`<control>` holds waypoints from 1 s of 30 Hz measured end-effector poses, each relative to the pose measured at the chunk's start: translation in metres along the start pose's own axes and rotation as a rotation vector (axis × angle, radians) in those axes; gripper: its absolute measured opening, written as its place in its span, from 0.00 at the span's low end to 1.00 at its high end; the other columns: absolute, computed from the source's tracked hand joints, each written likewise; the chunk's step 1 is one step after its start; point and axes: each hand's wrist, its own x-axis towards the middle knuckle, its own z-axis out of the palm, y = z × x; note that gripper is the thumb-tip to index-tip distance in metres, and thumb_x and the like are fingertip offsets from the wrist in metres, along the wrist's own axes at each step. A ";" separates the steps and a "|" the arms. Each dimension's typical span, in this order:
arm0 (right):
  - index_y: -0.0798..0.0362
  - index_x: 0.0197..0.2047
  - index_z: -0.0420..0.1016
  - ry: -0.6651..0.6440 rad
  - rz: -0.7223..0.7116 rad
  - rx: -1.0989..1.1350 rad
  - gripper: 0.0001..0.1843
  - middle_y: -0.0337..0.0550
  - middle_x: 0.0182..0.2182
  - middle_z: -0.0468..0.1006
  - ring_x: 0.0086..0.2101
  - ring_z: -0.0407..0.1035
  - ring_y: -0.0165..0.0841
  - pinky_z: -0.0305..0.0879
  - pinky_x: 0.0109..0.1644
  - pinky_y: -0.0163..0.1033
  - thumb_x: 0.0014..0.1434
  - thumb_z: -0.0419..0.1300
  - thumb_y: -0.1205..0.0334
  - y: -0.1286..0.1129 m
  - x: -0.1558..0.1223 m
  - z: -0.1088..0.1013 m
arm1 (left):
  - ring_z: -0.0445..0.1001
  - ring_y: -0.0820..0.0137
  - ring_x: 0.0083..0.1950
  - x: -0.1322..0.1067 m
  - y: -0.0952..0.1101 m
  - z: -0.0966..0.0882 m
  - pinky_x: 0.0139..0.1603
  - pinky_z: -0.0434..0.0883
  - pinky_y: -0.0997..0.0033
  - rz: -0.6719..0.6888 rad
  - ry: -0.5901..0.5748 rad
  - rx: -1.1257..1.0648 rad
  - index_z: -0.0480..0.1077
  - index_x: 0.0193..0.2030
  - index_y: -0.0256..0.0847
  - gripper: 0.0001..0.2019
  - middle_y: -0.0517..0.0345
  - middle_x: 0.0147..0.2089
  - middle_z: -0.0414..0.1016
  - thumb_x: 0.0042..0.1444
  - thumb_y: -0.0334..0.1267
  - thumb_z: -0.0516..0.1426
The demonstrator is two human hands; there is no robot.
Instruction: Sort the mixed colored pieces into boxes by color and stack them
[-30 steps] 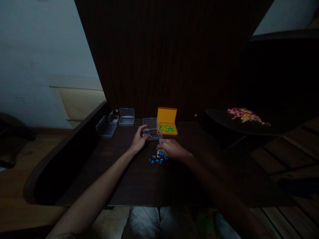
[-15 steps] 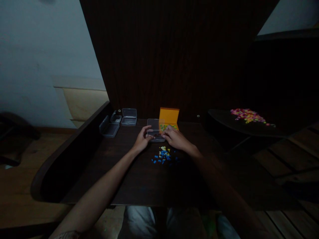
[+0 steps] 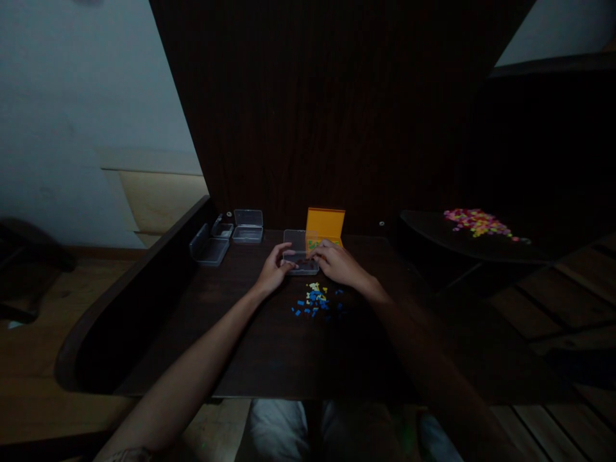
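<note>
A small clear plastic box (image 3: 297, 246) with its lid up sits on the dark table (image 3: 269, 346). My left hand (image 3: 274, 269) curls around the box's left front corner. My right hand (image 3: 337, 263) rests with bent fingers at the box's right edge, partly in front of an open orange box (image 3: 325, 225) holding green pieces. A loose heap of small blue and yellow pieces (image 3: 315, 299) lies on the table just in front of both hands. What my right fingers hold, if anything, is hidden.
Three more clear boxes (image 3: 248, 226) stand open at the back left of the table, near its raised edge (image 3: 144, 276). A side shelf at the right carries a pile of pink and yellow pieces (image 3: 476, 222). A dark wooden panel rises behind the table.
My right hand has lifted off the blue heap and moved back to the clear box's right edge, uncovering the yellow pieces. The left hand has stayed on the box.
</note>
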 end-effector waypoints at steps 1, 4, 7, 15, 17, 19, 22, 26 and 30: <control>0.54 0.42 0.79 0.009 -0.018 0.024 0.13 0.46 0.40 0.74 0.41 0.69 0.35 0.63 0.46 0.39 0.61 0.55 0.74 -0.001 -0.001 -0.002 | 0.77 0.75 0.33 0.000 0.000 0.000 0.45 0.74 0.67 -0.001 0.001 -0.001 0.65 0.54 0.41 0.24 0.54 0.50 0.73 0.48 0.27 0.60; 0.54 0.41 0.79 -0.030 -0.109 0.108 0.11 0.45 0.39 0.76 0.39 0.70 0.33 0.64 0.46 0.38 0.60 0.57 0.74 -0.010 -0.008 -0.004 | 0.77 0.74 0.33 0.000 0.001 0.000 0.44 0.74 0.68 -0.010 0.007 -0.002 0.65 0.54 0.41 0.25 0.54 0.49 0.73 0.47 0.27 0.61; 0.54 0.42 0.80 -0.180 -0.226 0.145 0.09 0.45 0.39 0.79 0.40 0.71 0.34 0.64 0.46 0.38 0.60 0.60 0.71 -0.023 -0.015 0.001 | 0.77 0.74 0.33 0.000 0.000 -0.002 0.44 0.74 0.67 -0.012 0.007 0.001 0.66 0.54 0.41 0.25 0.53 0.49 0.73 0.47 0.28 0.61; 0.50 0.49 0.80 -0.355 -0.232 0.031 0.15 0.46 0.46 0.78 0.47 0.71 0.37 0.65 0.48 0.39 0.60 0.60 0.69 -0.037 -0.019 0.029 | 0.77 0.74 0.34 0.001 -0.003 -0.003 0.44 0.75 0.67 -0.009 0.017 -0.003 0.66 0.54 0.41 0.25 0.53 0.50 0.73 0.48 0.27 0.60; 0.49 0.49 0.80 -0.379 -0.226 0.014 0.14 0.45 0.46 0.78 0.47 0.71 0.37 0.65 0.47 0.37 0.61 0.60 0.69 -0.040 -0.017 0.030 | 0.77 0.74 0.35 0.001 -0.003 -0.002 0.44 0.75 0.67 -0.008 0.023 -0.004 0.66 0.54 0.41 0.25 0.53 0.50 0.73 0.47 0.26 0.60; 0.49 0.48 0.81 -0.390 -0.211 0.000 0.13 0.45 0.45 0.78 0.46 0.71 0.36 0.65 0.46 0.37 0.62 0.59 0.68 -0.043 -0.016 0.030 | 0.77 0.73 0.35 0.001 -0.003 -0.002 0.43 0.75 0.68 -0.011 0.026 -0.004 0.66 0.54 0.41 0.25 0.54 0.49 0.73 0.47 0.27 0.61; 0.50 0.47 0.81 -0.396 -0.188 -0.013 0.13 0.45 0.45 0.79 0.45 0.71 0.37 0.64 0.46 0.37 0.61 0.59 0.69 -0.047 -0.015 0.027 | 0.76 0.73 0.34 0.002 -0.002 -0.002 0.41 0.76 0.68 -0.010 0.030 -0.003 0.66 0.54 0.42 0.25 0.54 0.49 0.73 0.47 0.28 0.61; 0.49 0.47 0.81 -0.415 -0.188 0.009 0.15 0.45 0.45 0.79 0.47 0.71 0.37 0.65 0.46 0.38 0.59 0.61 0.71 -0.044 -0.015 0.026 | 0.76 0.73 0.34 0.001 0.000 -0.002 0.43 0.75 0.67 -0.007 0.018 -0.009 0.66 0.53 0.42 0.24 0.55 0.48 0.72 0.47 0.29 0.61; 0.48 0.49 0.80 -0.428 -0.207 0.031 0.17 0.45 0.47 0.78 0.49 0.71 0.39 0.65 0.49 0.39 0.57 0.64 0.70 -0.036 -0.015 0.025 | 0.76 0.73 0.35 0.000 0.001 -0.002 0.45 0.74 0.65 -0.011 0.010 -0.009 0.66 0.53 0.42 0.24 0.55 0.48 0.72 0.47 0.30 0.62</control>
